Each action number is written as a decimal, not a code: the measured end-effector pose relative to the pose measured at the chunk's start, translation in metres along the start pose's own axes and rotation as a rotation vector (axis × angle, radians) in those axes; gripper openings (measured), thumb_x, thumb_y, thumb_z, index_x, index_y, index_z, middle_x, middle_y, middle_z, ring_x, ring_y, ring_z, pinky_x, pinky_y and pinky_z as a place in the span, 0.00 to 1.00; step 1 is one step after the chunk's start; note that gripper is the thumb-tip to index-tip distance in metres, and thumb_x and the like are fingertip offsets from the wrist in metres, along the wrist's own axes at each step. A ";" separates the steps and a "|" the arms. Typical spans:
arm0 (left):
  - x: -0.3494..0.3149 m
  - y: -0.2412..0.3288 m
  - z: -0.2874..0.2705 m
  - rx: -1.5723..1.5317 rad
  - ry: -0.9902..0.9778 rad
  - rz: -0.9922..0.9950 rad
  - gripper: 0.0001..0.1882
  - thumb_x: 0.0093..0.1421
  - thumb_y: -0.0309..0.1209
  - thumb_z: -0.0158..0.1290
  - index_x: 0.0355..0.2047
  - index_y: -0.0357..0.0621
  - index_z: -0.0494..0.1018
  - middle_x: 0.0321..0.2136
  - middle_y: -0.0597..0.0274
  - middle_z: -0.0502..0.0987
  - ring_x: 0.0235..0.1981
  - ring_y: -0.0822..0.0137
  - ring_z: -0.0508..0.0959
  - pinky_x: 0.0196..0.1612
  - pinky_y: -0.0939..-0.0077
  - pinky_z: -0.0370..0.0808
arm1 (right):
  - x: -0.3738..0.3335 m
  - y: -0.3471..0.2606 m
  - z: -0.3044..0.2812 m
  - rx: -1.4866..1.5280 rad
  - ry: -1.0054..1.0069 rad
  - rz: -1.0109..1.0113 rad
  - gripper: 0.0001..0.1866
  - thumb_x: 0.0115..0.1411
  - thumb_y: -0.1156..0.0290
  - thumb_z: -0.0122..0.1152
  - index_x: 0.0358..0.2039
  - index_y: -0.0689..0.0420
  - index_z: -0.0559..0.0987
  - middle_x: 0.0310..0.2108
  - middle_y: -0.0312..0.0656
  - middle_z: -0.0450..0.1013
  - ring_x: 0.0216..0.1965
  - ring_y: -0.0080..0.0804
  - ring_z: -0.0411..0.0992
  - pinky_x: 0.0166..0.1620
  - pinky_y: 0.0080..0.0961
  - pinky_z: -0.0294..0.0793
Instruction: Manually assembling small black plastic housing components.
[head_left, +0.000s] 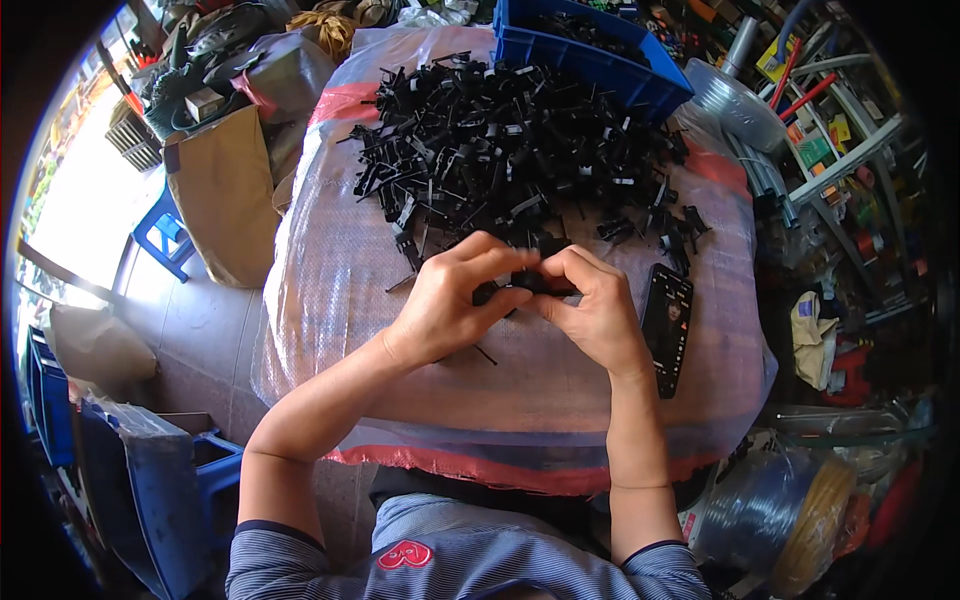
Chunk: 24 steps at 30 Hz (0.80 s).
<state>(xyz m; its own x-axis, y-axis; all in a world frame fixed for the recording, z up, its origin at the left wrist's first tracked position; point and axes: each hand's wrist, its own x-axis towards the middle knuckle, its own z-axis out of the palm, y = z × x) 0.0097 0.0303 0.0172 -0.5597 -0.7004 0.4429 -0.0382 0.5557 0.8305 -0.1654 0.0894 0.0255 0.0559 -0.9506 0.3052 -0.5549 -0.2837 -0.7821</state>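
Note:
My left hand (446, 300) and my right hand (596, 308) meet over the near edge of a heap of black plastic parts (480, 150). Thumbs and fingers of both are pinched on a small black plastic part (527, 281), largely covered by the fingertips. Its exact kind cannot be made out, and the left fingers are slightly blurred. Many pieces in the heap have thin pins or rods sticking out. Below my left hand, a thin dark rod end (486, 354) lies on the woven plastic sheet (470, 400) that covers the work surface.
Right of my right hand lies a phone (668, 330) with its screen lit. A blue crate (600, 65) holding dark parts stands behind the heap. Brown sacking (225, 200) and a blue stool (165, 235) are at left; a wrapped spool (770, 520) sits at lower right.

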 end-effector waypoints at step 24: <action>-0.006 0.000 0.005 0.091 0.113 0.187 0.12 0.45 0.20 0.58 0.33 0.34 0.74 0.28 0.57 0.73 0.26 0.67 0.74 0.28 0.79 0.70 | 0.001 0.011 0.014 0.885 -0.034 0.206 0.04 0.57 0.73 0.55 0.32 0.59 0.73 0.30 0.31 0.68 0.33 0.14 0.63 0.39 0.11 0.60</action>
<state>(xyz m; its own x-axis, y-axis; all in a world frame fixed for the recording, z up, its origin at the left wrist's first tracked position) 0.0090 0.0369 0.0132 -0.4684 -0.6240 0.6255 -0.0199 0.7152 0.6986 -0.1605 0.0835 0.0095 0.0581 -0.9925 0.1080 0.2833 -0.0873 -0.9551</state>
